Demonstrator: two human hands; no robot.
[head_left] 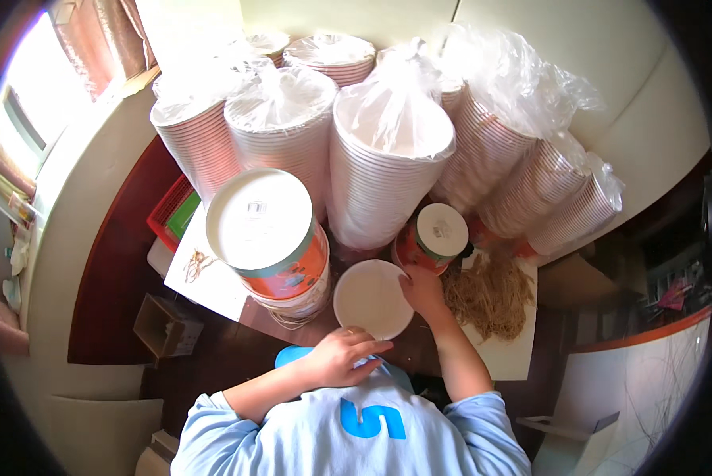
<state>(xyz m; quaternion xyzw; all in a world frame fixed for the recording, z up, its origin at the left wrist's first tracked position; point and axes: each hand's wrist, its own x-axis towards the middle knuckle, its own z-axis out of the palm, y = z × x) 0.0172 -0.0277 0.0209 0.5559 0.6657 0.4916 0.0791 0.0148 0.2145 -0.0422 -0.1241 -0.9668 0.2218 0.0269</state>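
A round white paper tub point(373, 301), seen from above, is in front of my chest at the table's near edge. My right hand point(423, 289) grips its right rim, fingers partly hidden at the edge. My left hand point(346, 355) lies by its near rim with fingers stretched to the right, nothing visible in them. On the left, upside-down paper buckets point(288, 274) with orange and green print are stacked. A smaller upturned tub stack point(442, 230) stands behind my right hand. Loose tan raffia-like strands point(491, 297) lie to its right.
Tall stacks of white paper tubs in clear plastic bags point(392, 159) line the table's back. A red crate point(169, 210) stands at the left, with a cardboard box point(168, 325) lower down. The white tabletop point(511, 357) shows at the right. A few tan strands point(200, 264) lie at the left.
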